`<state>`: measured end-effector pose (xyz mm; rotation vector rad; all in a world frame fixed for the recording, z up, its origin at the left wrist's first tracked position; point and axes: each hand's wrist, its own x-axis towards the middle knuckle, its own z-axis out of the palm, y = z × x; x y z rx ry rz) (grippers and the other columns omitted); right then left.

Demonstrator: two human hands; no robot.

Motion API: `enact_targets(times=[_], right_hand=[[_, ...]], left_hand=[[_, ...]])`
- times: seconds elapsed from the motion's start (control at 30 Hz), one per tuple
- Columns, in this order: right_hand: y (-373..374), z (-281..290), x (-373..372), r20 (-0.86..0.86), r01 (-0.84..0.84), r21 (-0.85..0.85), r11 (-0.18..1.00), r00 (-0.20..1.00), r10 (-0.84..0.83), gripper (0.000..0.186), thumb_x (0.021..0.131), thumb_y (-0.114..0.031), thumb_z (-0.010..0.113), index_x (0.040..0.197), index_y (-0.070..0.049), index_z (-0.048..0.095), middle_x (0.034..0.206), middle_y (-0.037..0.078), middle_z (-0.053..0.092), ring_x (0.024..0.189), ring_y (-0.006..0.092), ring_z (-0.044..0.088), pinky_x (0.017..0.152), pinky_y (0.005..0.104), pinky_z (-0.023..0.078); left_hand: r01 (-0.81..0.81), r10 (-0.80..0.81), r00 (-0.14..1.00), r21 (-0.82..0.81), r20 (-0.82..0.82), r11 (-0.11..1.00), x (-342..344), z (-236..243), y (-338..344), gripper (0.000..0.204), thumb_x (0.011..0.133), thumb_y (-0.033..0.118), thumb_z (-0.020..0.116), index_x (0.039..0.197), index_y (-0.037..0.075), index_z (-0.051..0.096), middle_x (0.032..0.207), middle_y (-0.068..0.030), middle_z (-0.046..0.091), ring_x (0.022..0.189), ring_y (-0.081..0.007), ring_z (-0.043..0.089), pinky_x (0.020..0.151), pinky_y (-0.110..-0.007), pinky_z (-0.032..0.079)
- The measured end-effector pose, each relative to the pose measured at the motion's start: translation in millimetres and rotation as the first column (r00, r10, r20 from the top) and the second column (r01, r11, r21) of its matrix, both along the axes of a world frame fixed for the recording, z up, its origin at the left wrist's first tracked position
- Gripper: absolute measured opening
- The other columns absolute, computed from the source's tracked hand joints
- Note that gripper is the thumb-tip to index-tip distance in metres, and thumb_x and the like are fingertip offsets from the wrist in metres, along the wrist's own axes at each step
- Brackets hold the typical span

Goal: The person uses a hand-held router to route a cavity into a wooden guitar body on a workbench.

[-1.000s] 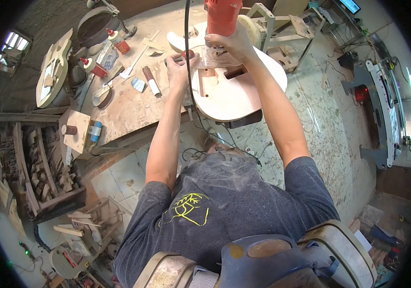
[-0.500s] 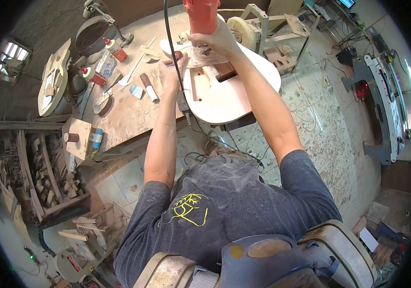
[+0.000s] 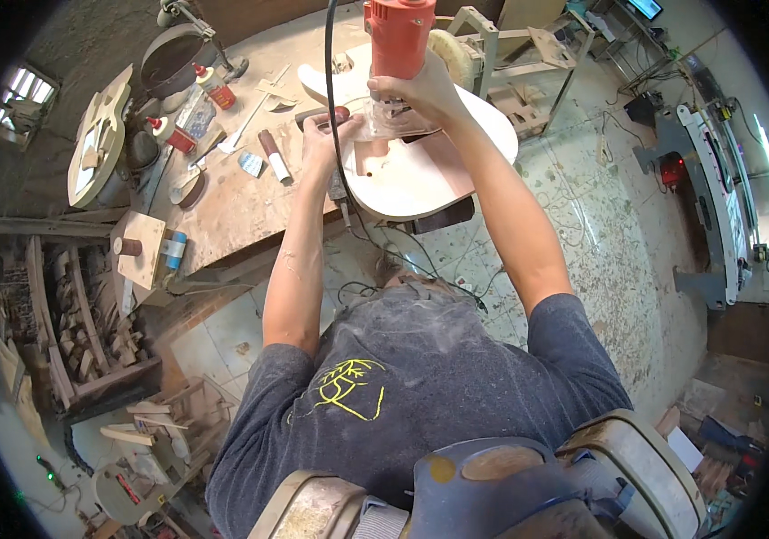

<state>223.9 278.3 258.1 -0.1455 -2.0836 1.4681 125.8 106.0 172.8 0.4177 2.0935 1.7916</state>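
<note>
A pale wooden guitar body [image 3: 407, 190] lies across the bench's right end, with recessed pockets cut in its top. A red router [image 3: 400, 40] stands upright on it, its clear base plate [image 3: 384, 124] covering part of the pockets. My right hand [image 3: 425, 90] is wrapped round the router's lower housing. At the base's left side, my left hand [image 3: 326, 142] closes its fingers on a dark red knob [image 3: 341, 114]. The black power cord [image 3: 331, 72] hangs down in front of the left fingers and partly hides them. The cutting bit cannot be made out.
On the dusty workbench [image 3: 231, 220] lie two glue bottles [image 3: 213, 85], a sanding roll [image 3: 275, 154], and wood scraps. Another guitar body [image 3: 101, 139] stands left. A wooden frame with a buffing wheel [image 3: 445, 52] is behind right. Cables [image 3: 416, 251] hang near the bench edge.
The router, with both hands on it, has slid toward me and slightly right over the guitar body. Its base now covers more of the pockets.
</note>
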Motion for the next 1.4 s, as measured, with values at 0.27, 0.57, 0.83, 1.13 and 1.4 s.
enact_targets(times=[0.27,0.57,0.83,1.13,1.4], right_hand=[[-8,4,28,0.020,0.010,-0.021,1.000,1.000,-0.010,0.042,0.077,-0.029,0.084,0.101,0.000,0.066,0.089,0.006,0.069,0.079,0.0149,0.067,0.072,0.0308,0.054],[-13,8,36,0.039,0.004,-0.047,0.999,0.999,-0.002,0.042,0.076,-0.028,0.084,0.102,0.000,0.066,0.090,0.005,0.068,0.079,0.0145,0.066,0.072,0.0304,0.054],[1,-3,10,0.019,0.042,0.030,0.999,0.999,-0.042,0.042,0.077,-0.029,0.083,0.103,-0.001,0.066,0.092,0.005,0.068,0.081,0.0150,0.066,0.073,0.0314,0.053],[14,6,-15,0.107,0.022,0.173,0.985,0.993,-0.041,0.044,0.079,-0.041,0.077,0.097,-0.003,0.068,0.083,0.005,0.069,0.077,0.0158,0.065,0.074,0.0314,0.051],[18,-12,-26,0.017,0.050,0.103,0.993,0.999,-0.052,0.037,0.078,-0.034,0.081,0.093,-0.003,0.068,0.079,0.003,0.069,0.074,0.0129,0.065,0.068,0.0292,0.050]], left_hand=[[0.150,-0.151,0.988,-0.028,-0.043,0.988,11,5,-12,0.069,0.071,0.043,0.091,0.111,-0.006,0.064,0.104,-0.0142,0.069,0.094,-0.0207,0.068,0.083,-0.033,0.055],[0.206,-0.207,0.978,-0.036,-0.029,0.978,15,13,-14,0.080,0.070,0.045,0.091,0.117,-0.010,0.057,0.106,-0.0200,0.068,0.097,-0.0237,0.068,0.086,-0.033,0.054],[0.155,-0.162,0.984,-0.094,-0.073,0.983,-6,-9,-9,0.083,0.070,0.054,0.087,0.115,-0.011,0.060,0.104,-0.0219,0.070,0.097,-0.0277,0.070,0.088,-0.037,0.054],[0.177,-0.187,0.982,-0.340,0.004,0.924,-36,4,5,0.067,0.075,0.058,0.080,0.102,-0.003,0.073,0.088,-0.0119,0.073,0.082,-0.0214,0.068,0.077,-0.033,0.051],[0.066,-0.085,0.995,-0.274,-0.059,0.960,-35,-12,7,0.081,0.069,0.061,0.083,0.109,-0.007,0.065,0.098,-0.0187,0.073,0.091,-0.0233,0.071,0.081,-0.034,0.054]])
